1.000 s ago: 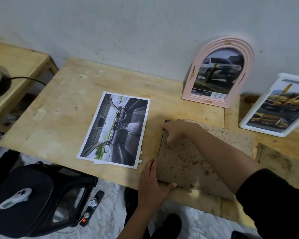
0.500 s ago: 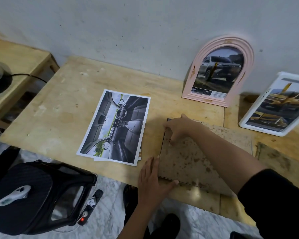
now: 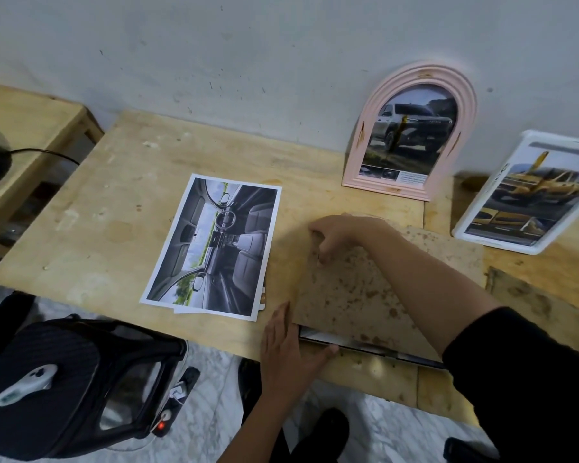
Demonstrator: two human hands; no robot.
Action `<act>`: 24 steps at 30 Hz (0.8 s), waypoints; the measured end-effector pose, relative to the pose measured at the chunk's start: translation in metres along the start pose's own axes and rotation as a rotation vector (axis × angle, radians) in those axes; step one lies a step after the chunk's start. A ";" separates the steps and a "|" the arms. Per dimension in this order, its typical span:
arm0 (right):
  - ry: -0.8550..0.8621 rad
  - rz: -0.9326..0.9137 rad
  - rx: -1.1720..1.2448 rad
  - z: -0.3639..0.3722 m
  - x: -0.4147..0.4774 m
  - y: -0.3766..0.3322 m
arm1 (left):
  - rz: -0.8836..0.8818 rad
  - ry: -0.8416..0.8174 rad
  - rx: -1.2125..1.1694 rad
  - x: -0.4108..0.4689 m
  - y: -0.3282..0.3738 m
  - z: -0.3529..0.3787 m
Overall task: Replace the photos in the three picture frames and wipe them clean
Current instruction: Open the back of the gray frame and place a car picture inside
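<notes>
A picture frame lies face down near the front edge of the tabletop (image 3: 121, 208), its stained brown backing board (image 3: 358, 295) uppermost and a dark strip of the frame's edge (image 3: 365, 347) showing beneath the board's near side. The left hand (image 3: 288, 349) rests at the frame's near left corner, fingers straight and together along the board's left edge, thumb extended along the near edge. The right hand (image 3: 340, 233) reaches across from the right, forearm crossing over the board, its fingers curled down onto the board's far left corner; whether they pinch the board's edge or only press on it cannot be told. Just to the left of both hands, a loose photo (image 3: 214, 248) of a car interior lies flat on other sheets. Against the wall stand a pink arched frame (image 3: 411, 128) holding a photo of a pickup truck, and to its right a white rectangular frame (image 3: 528, 195), tilted, holding a photo of a yellow vehicle. Small print on the pink frame's photo is too small to read.
</notes>
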State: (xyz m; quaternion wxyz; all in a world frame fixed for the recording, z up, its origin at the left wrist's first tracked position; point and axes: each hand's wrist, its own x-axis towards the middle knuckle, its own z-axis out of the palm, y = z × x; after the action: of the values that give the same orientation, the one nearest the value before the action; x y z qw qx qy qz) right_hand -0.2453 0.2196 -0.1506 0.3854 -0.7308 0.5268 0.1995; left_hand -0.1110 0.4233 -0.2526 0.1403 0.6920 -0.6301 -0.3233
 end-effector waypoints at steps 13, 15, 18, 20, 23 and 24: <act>0.848 -0.241 0.103 -0.079 -0.175 -0.047 | -0.005 -0.113 0.108 0.003 0.028 -0.021; 1.015 -0.266 0.343 -0.072 -0.216 -0.024 | -0.007 -0.080 0.112 0.005 0.030 -0.019; 1.232 -0.185 0.666 -0.035 -0.258 0.032 | -0.017 -0.137 0.093 0.006 0.036 -0.017; 1.373 -0.038 0.884 0.007 -0.273 0.076 | -0.053 -0.155 0.065 0.006 0.037 -0.014; 1.515 0.069 1.544 0.091 -0.287 0.128 | -0.077 -0.135 0.070 0.007 0.036 -0.007; 1.521 0.059 1.777 0.121 -0.289 0.141 | -0.086 -0.131 0.076 0.008 0.036 -0.005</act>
State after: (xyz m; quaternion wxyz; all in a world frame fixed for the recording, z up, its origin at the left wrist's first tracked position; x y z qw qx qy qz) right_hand -0.4675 0.4703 -0.0741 0.3414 -0.1229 0.5928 -0.7190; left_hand -0.1359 0.4089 -0.2292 0.0582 0.7006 -0.6195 -0.3494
